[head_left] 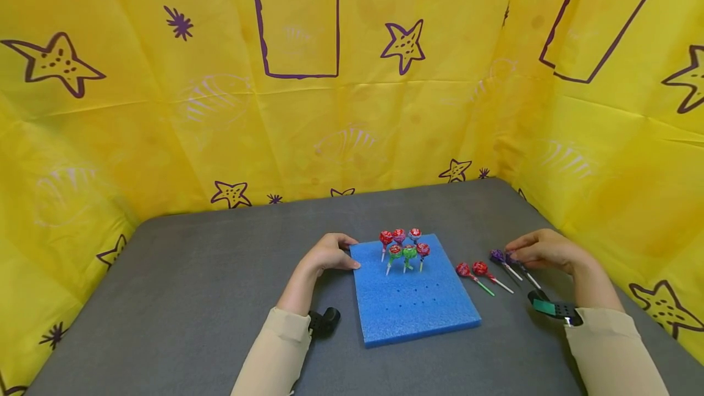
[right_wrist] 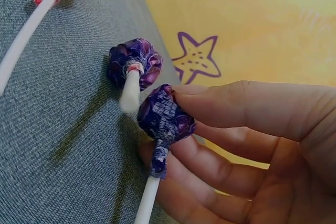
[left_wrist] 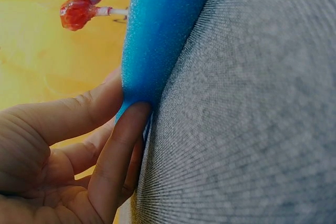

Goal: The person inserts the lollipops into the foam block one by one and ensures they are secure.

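Purple-wrapped lollipop [right_wrist: 165, 116] sat pinched in the right hand [head_left: 544, 250] just above the grey counter [head_left: 192, 298], beside a second purple lollipop [right_wrist: 134, 64]; the left hand [head_left: 328, 253] gripped the blue foam board [head_left: 412, 298] by its corner, six lollipops [head_left: 404, 246] standing upright in it

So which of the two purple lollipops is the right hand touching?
The right hand pinches the nearer purple lollipop; the other purple lollipop lies free beside it.
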{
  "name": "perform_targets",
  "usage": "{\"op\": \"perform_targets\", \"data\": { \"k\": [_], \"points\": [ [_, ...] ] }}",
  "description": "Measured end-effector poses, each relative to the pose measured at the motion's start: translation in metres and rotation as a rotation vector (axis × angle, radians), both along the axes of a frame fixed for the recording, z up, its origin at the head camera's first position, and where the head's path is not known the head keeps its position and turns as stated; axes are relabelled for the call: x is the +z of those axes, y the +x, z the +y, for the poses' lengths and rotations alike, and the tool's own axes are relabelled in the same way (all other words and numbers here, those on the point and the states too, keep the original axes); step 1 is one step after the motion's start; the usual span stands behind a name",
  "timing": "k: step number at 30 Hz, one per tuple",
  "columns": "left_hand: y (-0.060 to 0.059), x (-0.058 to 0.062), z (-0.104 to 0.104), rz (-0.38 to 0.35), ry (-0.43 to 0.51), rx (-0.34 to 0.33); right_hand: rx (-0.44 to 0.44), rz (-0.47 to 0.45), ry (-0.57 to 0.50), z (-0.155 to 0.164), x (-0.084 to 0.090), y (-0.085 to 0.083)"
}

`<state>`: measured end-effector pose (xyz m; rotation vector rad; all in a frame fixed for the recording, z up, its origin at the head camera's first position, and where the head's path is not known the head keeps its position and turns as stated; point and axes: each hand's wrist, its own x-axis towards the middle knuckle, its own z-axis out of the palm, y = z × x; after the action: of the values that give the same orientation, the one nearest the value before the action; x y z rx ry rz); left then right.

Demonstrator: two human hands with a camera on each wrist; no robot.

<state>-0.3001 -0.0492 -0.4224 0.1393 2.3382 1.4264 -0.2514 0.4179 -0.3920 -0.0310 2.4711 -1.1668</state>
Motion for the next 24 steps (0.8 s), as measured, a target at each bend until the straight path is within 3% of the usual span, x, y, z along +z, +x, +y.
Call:
{"op": "perform_targets", "data": {
  "k": [7,24],
  "points": [
    [0.000,-0.001,0.000,-0.003,0.001,0.003,-0.019,0.043,0.016,-0.001,0.001,-0.001],
    [-0.001,-0.004,0.000,0.023,0.021,-0.010,-0.054,0.280,-0.034,-0.013,0.017,0.001]
  ]
}}
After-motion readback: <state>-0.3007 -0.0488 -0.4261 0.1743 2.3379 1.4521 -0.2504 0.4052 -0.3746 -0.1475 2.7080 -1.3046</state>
